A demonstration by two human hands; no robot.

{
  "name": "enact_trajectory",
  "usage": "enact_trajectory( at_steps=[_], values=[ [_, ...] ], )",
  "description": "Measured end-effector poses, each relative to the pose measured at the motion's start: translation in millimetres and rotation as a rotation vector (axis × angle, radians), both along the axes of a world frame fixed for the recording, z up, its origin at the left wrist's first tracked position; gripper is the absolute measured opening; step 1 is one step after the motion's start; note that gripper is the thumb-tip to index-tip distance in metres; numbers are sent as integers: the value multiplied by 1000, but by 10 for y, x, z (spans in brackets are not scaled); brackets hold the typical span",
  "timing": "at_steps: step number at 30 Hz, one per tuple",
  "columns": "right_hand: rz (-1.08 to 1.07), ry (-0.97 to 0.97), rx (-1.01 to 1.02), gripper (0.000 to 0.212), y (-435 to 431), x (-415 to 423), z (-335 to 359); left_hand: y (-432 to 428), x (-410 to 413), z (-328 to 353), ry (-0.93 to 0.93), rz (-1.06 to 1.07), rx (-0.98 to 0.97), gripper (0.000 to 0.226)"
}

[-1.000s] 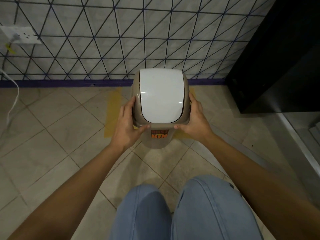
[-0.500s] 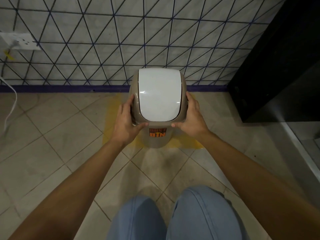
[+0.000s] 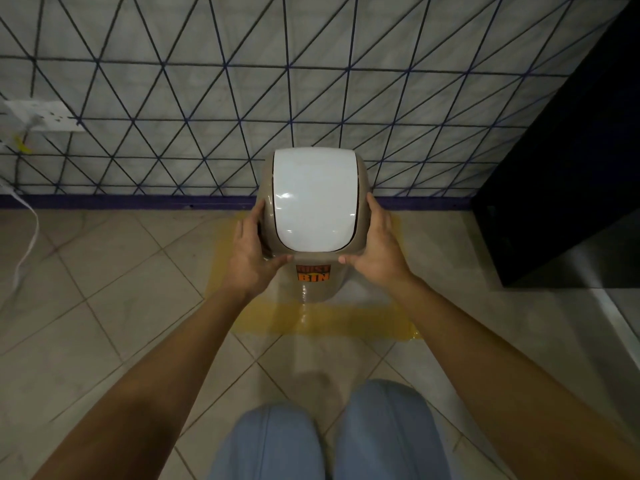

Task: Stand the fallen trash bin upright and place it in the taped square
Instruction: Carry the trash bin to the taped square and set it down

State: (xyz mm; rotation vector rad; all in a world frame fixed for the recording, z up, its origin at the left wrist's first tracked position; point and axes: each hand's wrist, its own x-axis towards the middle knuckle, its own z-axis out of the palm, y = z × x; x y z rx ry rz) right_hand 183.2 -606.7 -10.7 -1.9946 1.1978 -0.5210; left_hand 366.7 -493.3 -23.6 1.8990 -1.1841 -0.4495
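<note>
- The beige trash bin (image 3: 313, 285) is standing upright on the tiled floor (image 3: 114, 306), inside the yellow taped square (image 3: 325, 322), close to the wall's purple skirting (image 3: 121, 201).
- Its white swing lid (image 3: 314, 199) is facing up, and an orange "BIN" label (image 3: 313, 273) is showing on the near side of the body.
- The left hand (image 3: 254, 252) is pressing against the left side of the bin's top, fingers lying along the rim and thumb reaching under the lid's front edge; its grip is closing on the bin.
- The right hand (image 3: 379, 249) is mirroring it on the right side, thumb pointing inward, its grip likewise clasping the bin.
- The near strip of tape is lying just in front of the bin's base.
- A black cabinet (image 3: 568, 188) is standing to the right, well apart from the bin.
- A white wall socket (image 3: 45, 116) with a cable (image 3: 26, 244) is sitting on the patterned wall to the far left.
- Knees in blue jeans (image 3: 329, 441) are showing at the bottom edge.
</note>
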Motion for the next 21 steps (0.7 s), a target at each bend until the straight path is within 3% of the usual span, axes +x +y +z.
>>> enact_trajectory(
  at_steps=[21],
  values=[
    [-23,-44,32,120,-810,423,11,-782,367,61,63,4,-38,99]
  ],
)
